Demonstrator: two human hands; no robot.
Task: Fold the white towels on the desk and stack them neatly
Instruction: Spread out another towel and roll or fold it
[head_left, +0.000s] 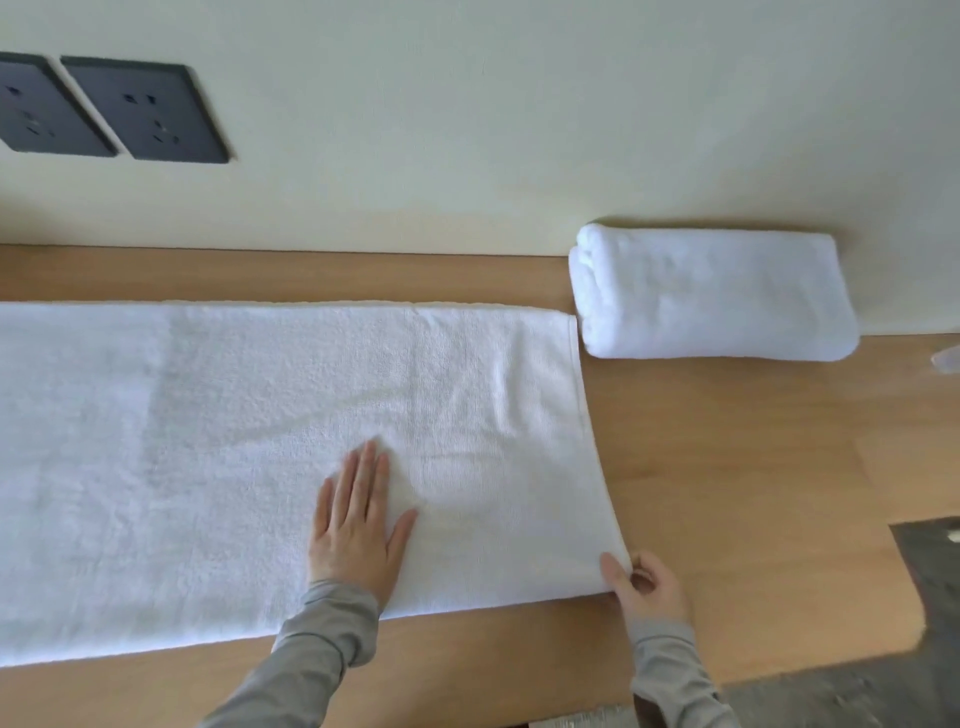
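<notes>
A long white towel (208, 441) lies spread flat along the wooden desk (727, 441), running off the left edge of view. My left hand (358, 525) rests flat on it, palm down, fingers apart, near its front right part. My right hand (644, 582) pinches the towel's near right corner at the desk's front. A folded white towel (711, 296) sits against the wall at the back right, just beyond the spread towel's far right corner.
Two dark wall sockets (109, 111) sit on the cream wall at the upper left. The desk's right end drops off to grey carpet (930, 597). A small pale object (948, 358) shows at the right edge.
</notes>
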